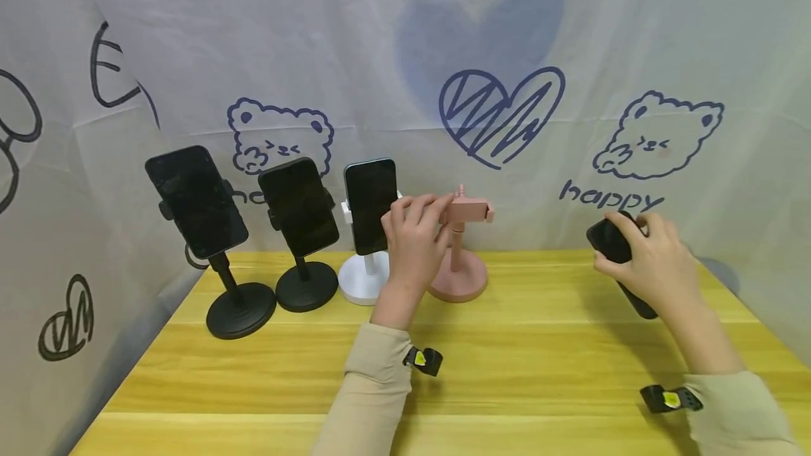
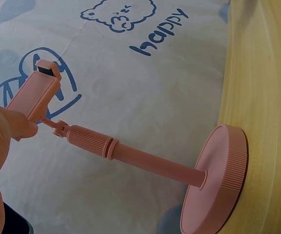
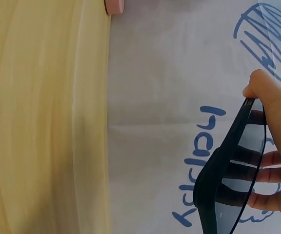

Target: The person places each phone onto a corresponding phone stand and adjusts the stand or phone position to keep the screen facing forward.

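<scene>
My left hand (image 1: 415, 234) pinches the left end of the clamp on a pink phone stand (image 1: 459, 276). In the left wrist view, the thumb (image 2: 21, 124) presses against the clamp head (image 2: 35, 95), which holds no phone. The stand's round base (image 2: 213, 185) rests on the table. Over at the right, my right hand (image 1: 659, 259) grips a dark phone (image 1: 610, 239) by its edges, in the air. In the right wrist view the phone (image 3: 213, 170) appears nearly edge-on, its glossy face mirroring the fingers. Part of the phone is hidden by the hand in the head view.
Left of the pink stand, a white stand (image 1: 361, 287) and two black stands (image 1: 307, 287) each hold a dark-screened phone, tilted back. All stand near the back edge of the wooden table (image 1: 507, 371). A printed white cloth (image 1: 355, 41) hangs behind.
</scene>
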`<action>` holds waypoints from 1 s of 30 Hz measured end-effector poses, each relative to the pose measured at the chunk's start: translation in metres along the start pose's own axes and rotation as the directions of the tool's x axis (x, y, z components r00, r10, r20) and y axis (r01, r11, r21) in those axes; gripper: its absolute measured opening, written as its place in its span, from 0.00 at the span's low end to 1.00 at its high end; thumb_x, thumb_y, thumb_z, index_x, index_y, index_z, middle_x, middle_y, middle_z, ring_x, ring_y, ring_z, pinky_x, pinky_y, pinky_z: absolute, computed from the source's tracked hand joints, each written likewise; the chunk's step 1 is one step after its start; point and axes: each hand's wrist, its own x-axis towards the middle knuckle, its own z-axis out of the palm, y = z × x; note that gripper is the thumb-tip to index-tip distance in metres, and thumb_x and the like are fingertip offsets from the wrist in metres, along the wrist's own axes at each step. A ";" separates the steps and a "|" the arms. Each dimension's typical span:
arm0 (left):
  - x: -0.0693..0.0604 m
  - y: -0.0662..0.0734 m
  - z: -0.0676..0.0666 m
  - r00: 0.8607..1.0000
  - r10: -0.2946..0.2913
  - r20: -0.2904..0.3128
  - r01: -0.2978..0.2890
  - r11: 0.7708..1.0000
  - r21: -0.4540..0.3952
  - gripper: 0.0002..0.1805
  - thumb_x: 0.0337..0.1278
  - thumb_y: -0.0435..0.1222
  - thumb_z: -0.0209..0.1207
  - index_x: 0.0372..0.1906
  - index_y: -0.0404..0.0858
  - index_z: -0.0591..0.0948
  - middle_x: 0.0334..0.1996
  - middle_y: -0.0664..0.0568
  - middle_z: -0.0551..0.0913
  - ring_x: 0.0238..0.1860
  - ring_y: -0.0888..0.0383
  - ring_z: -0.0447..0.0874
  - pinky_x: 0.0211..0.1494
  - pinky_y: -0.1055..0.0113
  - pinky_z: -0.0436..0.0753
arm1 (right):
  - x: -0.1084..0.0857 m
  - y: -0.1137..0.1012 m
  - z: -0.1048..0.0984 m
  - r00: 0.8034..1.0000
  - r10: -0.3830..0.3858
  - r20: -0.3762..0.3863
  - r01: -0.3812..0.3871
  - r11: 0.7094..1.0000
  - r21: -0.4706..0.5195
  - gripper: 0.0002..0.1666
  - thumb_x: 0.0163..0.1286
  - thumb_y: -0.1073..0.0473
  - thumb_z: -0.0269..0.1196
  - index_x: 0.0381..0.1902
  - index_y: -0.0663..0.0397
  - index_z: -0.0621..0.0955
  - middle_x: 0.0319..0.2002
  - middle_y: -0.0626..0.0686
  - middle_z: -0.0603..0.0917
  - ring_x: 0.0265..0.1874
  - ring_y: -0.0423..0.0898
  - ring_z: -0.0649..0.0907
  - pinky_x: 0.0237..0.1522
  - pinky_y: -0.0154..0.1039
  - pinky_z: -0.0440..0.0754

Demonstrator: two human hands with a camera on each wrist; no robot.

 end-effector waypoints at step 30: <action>0.000 0.001 0.000 1.000 -0.003 0.002 0.003 1.000 0.007 0.16 0.63 0.42 0.62 0.55 0.48 0.83 0.49 0.53 0.83 0.53 0.52 0.69 0.54 0.53 0.66 | 0.007 -0.035 -0.007 0.943 -0.165 -0.290 0.195 0.978 0.077 0.42 0.60 0.26 0.46 0.58 0.49 0.76 0.43 0.70 0.72 0.37 0.63 0.72 0.25 0.58 0.74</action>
